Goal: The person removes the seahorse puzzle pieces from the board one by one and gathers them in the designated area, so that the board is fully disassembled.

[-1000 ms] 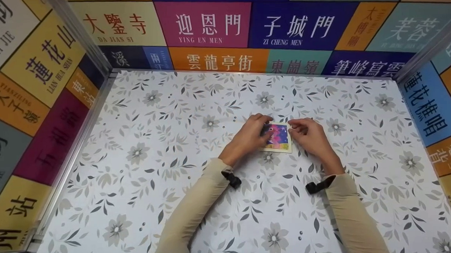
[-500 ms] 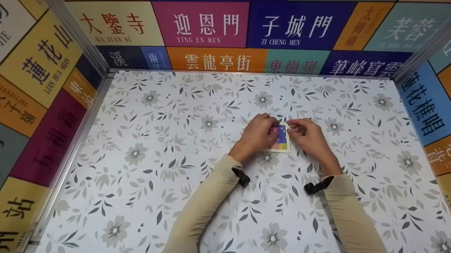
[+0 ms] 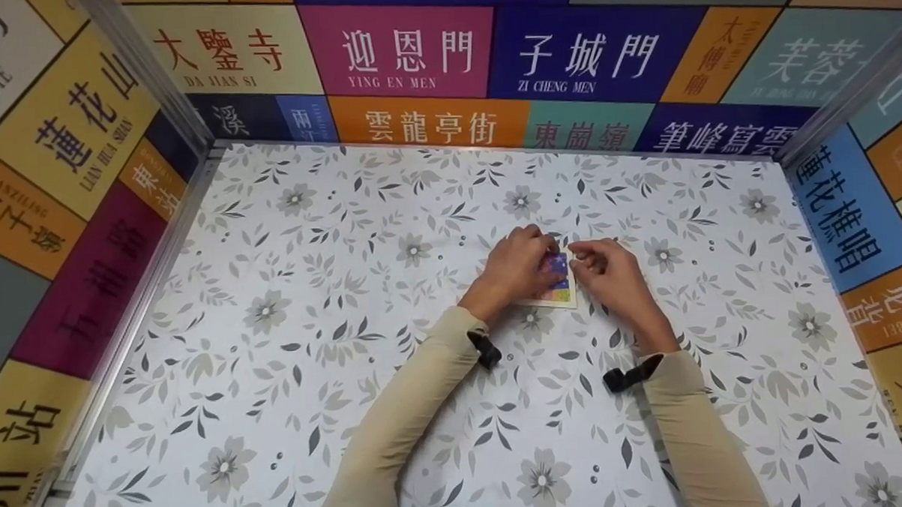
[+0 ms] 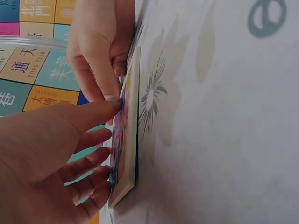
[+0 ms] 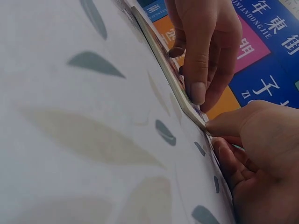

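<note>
A small, flat picture board (image 3: pixel 563 296) with a pale border lies on the flowered cloth. Its picture shows pink, starry blue and yellow-green areas. My left hand (image 3: pixel 517 265) covers its left part, thumb and spread fingertips resting on the printed face, as the left wrist view shows. At the right border my right hand (image 3: pixel 605 272) pinches the edge near a corner between thumb and forefinger, other fingers curled in. In the right wrist view the right thumb (image 5: pixel 229 122) meets the corner of the board's pale edge (image 5: pixel 170 77). The left hand hides much of the picture.
White cloth (image 3: pixel 276 410) with grey flowers and leaves spreads over the table. Panels of coloured signs, such as a pink sign (image 3: pixel 399 51), stand along the back and both sides. Each wrist carries a black camera mount (image 3: pixel 484 350).
My left hand has slid right across the picture, covering more of it, mostly in the first half second. The right hand stays at the right border. The head view has shifted slightly.
</note>
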Available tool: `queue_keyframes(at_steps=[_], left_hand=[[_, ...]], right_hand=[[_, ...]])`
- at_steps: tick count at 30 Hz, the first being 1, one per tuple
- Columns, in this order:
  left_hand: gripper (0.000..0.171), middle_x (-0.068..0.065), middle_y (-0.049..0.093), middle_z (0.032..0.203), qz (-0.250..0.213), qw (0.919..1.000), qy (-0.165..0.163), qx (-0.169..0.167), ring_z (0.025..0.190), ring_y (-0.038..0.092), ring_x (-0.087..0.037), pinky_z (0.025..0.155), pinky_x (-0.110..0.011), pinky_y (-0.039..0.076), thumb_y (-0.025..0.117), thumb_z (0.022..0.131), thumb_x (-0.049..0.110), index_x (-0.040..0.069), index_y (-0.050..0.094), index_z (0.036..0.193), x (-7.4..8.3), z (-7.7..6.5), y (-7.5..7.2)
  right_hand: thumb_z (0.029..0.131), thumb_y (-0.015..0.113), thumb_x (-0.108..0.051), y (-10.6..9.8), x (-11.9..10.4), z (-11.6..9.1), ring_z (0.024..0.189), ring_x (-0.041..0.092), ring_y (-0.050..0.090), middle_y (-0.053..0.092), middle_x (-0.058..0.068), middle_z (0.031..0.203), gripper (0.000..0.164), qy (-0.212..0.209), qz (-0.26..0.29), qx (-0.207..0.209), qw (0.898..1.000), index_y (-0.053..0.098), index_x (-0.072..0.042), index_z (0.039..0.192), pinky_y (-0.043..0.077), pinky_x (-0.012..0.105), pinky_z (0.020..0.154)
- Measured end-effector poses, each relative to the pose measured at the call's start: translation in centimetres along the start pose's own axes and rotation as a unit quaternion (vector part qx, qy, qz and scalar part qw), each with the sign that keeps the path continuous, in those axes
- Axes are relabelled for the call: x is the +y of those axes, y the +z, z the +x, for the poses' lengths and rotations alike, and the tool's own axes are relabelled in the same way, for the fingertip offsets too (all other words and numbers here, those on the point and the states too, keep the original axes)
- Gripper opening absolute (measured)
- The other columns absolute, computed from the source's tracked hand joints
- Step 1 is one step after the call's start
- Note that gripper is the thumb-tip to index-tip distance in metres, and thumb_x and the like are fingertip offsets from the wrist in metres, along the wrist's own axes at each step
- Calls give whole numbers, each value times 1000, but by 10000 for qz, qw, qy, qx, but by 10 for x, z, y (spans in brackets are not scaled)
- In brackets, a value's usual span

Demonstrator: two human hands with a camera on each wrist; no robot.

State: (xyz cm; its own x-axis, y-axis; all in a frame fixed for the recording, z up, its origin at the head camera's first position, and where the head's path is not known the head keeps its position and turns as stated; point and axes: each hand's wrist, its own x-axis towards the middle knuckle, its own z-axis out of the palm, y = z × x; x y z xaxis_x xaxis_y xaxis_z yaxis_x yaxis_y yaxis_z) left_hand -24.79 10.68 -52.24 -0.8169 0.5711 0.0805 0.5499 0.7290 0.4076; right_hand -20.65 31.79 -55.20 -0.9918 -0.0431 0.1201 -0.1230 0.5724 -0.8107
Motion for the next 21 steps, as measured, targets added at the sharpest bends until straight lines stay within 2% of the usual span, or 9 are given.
queue_keyframes(at_steps=[7, 13, 21], left_hand=[[40, -4, 69, 121, 287, 9995, -13, -109, 110, 67, -24, 94, -41, 60, 81, 96, 46, 19, 78, 126, 4, 2, -3], [37, -1, 68, 122, 596, 9979, -30, -260, 113, 67, -24, 92, -44, 61, 80, 97, 49, 24, 81, 125, 9, 3, -6], [40, -3, 64, 126, 378, 9984, 122, -414, 116, 65, -22, 96, -43, 60, 84, 94, 40, 18, 76, 126, 3, 9, -6]], right_hand=[[100, 73, -6, 0, -1, 0, 91, 17, 64, 69, 16, 110, 30, 2, -91, 19, 10000, 76, -3, 130, 49, 11, 75], [100, 74, -6, 0, -1, 1, 90, 13, 65, 69, 16, 110, 30, -33, -116, 29, 9999, 76, -3, 130, 50, 10, 75], [100, 72, -5, -1, 0, 0, 94, 17, 66, 70, 18, 112, 31, -40, -148, -22, 9999, 75, -1, 131, 50, 9, 76]])
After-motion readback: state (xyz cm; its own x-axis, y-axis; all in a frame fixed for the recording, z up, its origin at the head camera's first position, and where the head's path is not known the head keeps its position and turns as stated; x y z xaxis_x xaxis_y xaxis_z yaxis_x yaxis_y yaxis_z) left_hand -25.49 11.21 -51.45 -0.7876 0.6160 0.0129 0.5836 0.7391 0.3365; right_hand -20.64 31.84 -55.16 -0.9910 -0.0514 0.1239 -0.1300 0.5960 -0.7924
